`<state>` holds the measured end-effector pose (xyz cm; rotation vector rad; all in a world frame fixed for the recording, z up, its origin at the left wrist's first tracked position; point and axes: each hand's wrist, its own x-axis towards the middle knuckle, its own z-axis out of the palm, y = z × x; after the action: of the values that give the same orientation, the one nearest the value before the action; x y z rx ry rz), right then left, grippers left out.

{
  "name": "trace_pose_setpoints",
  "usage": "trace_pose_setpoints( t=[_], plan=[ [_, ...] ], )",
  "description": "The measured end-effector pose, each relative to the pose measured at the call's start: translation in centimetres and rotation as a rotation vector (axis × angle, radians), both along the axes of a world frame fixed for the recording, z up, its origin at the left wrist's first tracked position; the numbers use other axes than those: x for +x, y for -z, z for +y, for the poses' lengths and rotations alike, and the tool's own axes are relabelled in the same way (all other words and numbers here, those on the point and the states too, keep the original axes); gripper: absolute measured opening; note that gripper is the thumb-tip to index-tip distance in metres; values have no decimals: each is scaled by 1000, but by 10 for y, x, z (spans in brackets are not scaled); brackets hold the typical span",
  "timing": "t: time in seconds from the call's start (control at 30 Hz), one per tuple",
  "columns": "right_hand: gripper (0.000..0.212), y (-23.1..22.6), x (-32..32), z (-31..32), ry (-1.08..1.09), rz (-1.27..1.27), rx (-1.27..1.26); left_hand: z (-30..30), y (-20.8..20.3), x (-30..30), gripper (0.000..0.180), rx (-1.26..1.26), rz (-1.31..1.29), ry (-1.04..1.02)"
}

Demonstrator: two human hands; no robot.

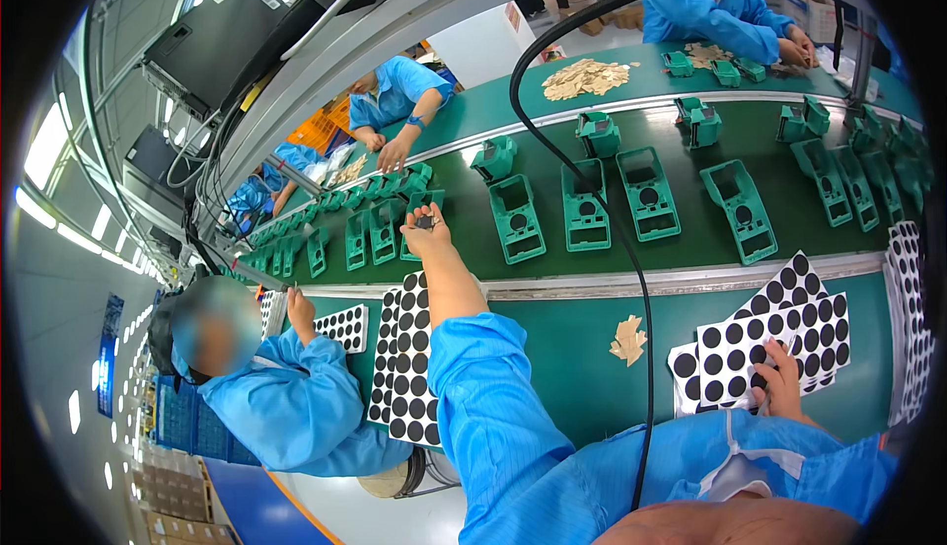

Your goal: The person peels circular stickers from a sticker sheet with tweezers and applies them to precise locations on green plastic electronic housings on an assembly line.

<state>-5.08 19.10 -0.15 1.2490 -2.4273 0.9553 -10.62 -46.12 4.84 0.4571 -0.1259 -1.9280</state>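
Note:
My left arm stretches forward over the conveyor, and my left hand point(428, 237) has its fingers closed around a small dark piece point(424, 219). Just beyond it stands a green plastic housing point(422, 198), partly covered by the hand. At the lower right my right hand point(782, 383) grips the edge of a white sheet of round black stickers point(728, 360), fingers bent over its face. More such sheets lie fanned out beneath, among them a tilted sheet point(795, 283).
Green housings point(740, 212) stand in rows on the conveyor point(631, 261). Sticker sheets point(412, 363) lie left of my arm; tan paper scraps point(628, 341) lie on the bench. A black cable point(643, 348) hangs across the view. A co-worker point(286, 397) sits close on the left; others work opposite.

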Motion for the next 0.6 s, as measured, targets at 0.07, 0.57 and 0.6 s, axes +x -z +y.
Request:
trace_pose_setpoints(
  t=[0.07,0.57,0.6],
  plan=[
    [32,2,4,1,30,-13,7,14,-2,-12,34,1,-66,8],
    [26,5,7,-4,115,25,-6,-25,-18,-34,25,-34,101,-8],
    [26,3,7,-4,123,24,0,-18,-16,-39,28,-17,69,-67]
  ],
)
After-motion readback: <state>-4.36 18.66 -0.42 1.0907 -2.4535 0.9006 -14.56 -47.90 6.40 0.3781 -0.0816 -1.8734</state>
